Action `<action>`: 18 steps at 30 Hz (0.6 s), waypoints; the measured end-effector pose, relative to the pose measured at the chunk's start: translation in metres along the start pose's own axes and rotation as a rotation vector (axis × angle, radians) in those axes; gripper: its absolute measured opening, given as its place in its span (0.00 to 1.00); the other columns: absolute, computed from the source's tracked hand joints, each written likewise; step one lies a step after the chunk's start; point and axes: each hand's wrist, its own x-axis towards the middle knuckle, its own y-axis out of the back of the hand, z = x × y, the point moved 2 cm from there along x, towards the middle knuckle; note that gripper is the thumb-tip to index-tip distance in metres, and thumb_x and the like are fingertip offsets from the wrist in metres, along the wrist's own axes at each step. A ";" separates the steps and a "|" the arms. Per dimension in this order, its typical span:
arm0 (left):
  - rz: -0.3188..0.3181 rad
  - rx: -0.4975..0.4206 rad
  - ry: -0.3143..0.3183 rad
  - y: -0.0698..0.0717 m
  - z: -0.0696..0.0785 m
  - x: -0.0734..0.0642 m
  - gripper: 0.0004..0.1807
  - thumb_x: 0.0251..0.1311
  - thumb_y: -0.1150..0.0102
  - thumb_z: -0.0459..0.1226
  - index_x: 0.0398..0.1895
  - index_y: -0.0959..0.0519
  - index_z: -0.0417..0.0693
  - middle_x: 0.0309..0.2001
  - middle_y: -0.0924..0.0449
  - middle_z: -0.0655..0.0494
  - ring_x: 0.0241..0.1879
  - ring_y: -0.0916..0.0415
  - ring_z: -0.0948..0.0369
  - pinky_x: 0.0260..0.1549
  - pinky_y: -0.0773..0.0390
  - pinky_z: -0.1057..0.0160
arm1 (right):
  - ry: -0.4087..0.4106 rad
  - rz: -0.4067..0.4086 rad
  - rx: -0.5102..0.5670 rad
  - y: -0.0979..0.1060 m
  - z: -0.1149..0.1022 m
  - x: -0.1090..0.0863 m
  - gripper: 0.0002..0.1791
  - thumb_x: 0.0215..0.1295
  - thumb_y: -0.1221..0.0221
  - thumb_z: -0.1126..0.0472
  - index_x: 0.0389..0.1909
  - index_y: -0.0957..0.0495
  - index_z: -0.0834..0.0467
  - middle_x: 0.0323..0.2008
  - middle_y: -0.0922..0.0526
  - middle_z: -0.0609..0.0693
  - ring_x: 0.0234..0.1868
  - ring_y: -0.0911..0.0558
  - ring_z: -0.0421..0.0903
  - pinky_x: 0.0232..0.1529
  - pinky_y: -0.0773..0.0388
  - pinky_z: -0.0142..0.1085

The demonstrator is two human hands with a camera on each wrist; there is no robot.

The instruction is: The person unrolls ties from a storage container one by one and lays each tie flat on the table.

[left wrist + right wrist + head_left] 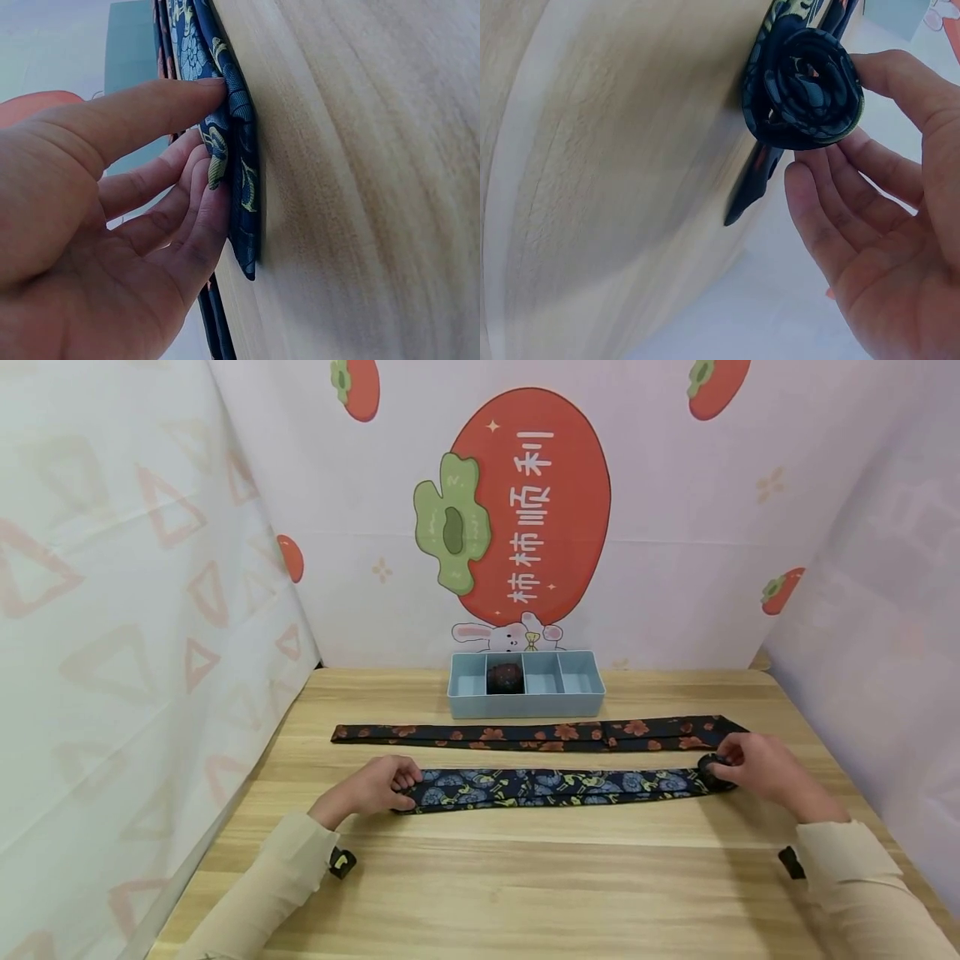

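The right hand [761,768] grips the coil [804,90] at one end of a blue-patterned tie [555,787], its thumb on one side and its fingertips against the underside. This coil sits in front of the box [525,705] and well off to its right, standing on edge so that its spiral shows in the right wrist view. The left hand [378,783] pinches the tie's other end, a flat pointed tip, with the thumb on the near face and the fingers behind it; this end is in front of the box and to its left. Between the hands the tie runs straight across, flat on the table [480,885], dark navy with blue and yellow figures.

Between that tie and the box lies a second tie [491,734], black with orange-red flowers, stretched out past both sides of the box; its right end comes just beside the right hand.

The box is light blue, with four compartments in a row. A dark, reddish-specked round bundle [505,678] sits in the second from the left. Behind the box hangs a pale cloth [675,593], printed with a big red fruit [562,527] above the box and a white rabbit [499,639] at its rim.
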 end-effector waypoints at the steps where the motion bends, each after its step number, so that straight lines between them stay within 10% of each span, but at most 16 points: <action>1: 0.001 -0.002 0.000 0.000 0.000 0.000 0.17 0.59 0.25 0.29 0.49 0.19 0.43 0.44 0.20 0.53 0.43 0.24 0.60 0.48 0.19 0.58 | 0.001 0.003 -0.002 0.000 0.001 0.000 0.16 0.65 0.30 0.58 0.40 0.19 0.70 0.34 0.15 0.59 0.35 0.17 0.52 0.37 0.18 0.49; 18: 0.010 0.021 0.008 -0.002 0.001 -0.003 0.16 0.59 0.25 0.29 0.49 0.19 0.43 0.43 0.20 0.53 0.43 0.24 0.60 0.48 0.19 0.57 | 0.079 0.060 -0.099 0.014 -0.009 -0.003 0.14 0.62 0.28 0.61 0.38 0.18 0.69 0.29 0.17 0.54 0.29 0.22 0.46 0.33 0.22 0.45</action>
